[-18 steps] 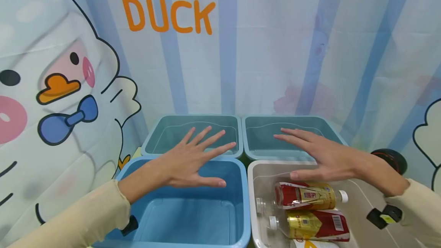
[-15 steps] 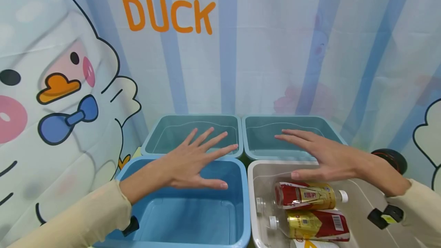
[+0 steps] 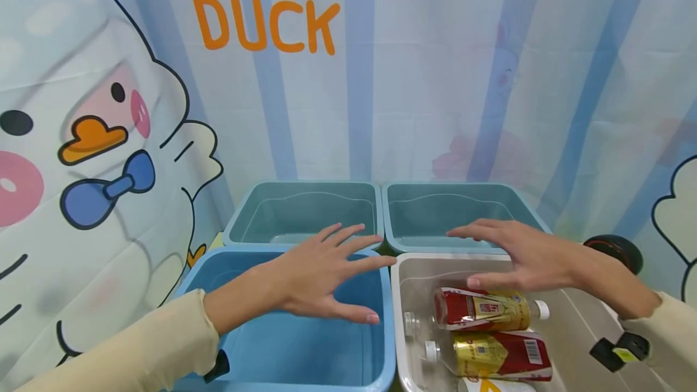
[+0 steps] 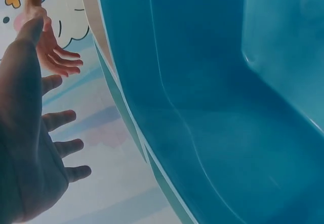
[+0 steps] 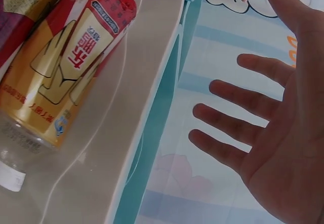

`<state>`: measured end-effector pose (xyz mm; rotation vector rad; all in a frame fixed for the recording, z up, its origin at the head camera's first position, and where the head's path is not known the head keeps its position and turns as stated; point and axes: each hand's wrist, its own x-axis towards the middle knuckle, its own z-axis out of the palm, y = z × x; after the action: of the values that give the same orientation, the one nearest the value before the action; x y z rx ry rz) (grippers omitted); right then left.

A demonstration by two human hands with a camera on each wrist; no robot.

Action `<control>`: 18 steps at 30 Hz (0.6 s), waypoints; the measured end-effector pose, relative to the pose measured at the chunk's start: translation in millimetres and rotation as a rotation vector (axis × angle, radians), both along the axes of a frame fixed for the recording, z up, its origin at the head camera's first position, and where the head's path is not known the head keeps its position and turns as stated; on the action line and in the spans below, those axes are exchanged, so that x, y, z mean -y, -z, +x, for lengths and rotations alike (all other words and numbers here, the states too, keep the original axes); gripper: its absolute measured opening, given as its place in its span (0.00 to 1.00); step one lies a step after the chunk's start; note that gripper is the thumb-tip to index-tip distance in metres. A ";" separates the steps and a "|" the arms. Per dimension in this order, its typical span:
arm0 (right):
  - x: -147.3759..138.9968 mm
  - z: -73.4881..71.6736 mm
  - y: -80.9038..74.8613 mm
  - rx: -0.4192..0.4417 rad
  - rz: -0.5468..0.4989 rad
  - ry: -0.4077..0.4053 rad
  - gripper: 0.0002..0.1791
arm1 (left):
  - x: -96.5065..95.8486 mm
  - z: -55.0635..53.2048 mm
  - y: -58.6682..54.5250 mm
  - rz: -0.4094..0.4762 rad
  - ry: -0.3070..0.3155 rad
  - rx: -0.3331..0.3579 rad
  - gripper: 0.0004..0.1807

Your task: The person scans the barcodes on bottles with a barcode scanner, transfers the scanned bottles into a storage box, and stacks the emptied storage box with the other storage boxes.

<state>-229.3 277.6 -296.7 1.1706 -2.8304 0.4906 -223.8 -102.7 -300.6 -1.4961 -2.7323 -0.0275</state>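
Observation:
My left hand (image 3: pixel 318 274), fingers spread, hovers palm down over the blue bin (image 3: pixel 388 325) and holds nothing. Its index fingertip overlaps the seam with the beige bin (image 3: pixel 399 331) in the head view. Above that beige bin is my right hand (image 3: pixel 525 256), also without anything in its grasp, its fingers stretched toward the left. Below it lie two plastic bottles with red and gold labels, an upper bottle (image 3: pixel 481 309) and a lower bottle (image 3: pixel 503 356). The right wrist view shows a labelled bottle (image 5: pixel 66 62) close up, apart from the extended fingers (image 5: pixel 243 97).
Two teal bins, a left one (image 3: pixel 305 185) and a right one (image 3: pixel 446 186), stand behind the front pair. A white item with an orange mark (image 3: pixel 492 386) shows at the bottom edge. Behind the right forearm is a dark round object (image 3: pixel 615 253). A duck-print curtain (image 3: pixel 425 77) hangs behind.
My left hand has moved right and down in the head view. The right hand has shifted slightly right and down. The bottles and bins have stayed in place.

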 end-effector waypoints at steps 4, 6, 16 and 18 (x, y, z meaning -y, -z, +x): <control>-3.8 1.4 5.4 0.023 0.011 -0.008 0.34 | -7.4 5.5 0.3 -0.041 0.035 0.019 0.43; -5.6 1.9 7.9 0.038 0.021 -0.015 0.34 | -10.9 8.6 1.3 -0.062 0.059 0.019 0.42; -14.8 3.5 20.3 0.152 0.054 -0.052 0.34 | -28.1 21.6 9.4 -0.114 0.206 0.072 0.35; -17.4 4.3 24.0 0.159 0.070 -0.041 0.35 | -31.7 24.0 10.4 -0.122 0.228 0.084 0.34</control>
<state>-225.0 294.9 -320.6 1.2578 -2.9860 0.5124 -199.9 -71.0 -310.9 -1.8734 -2.6536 0.0742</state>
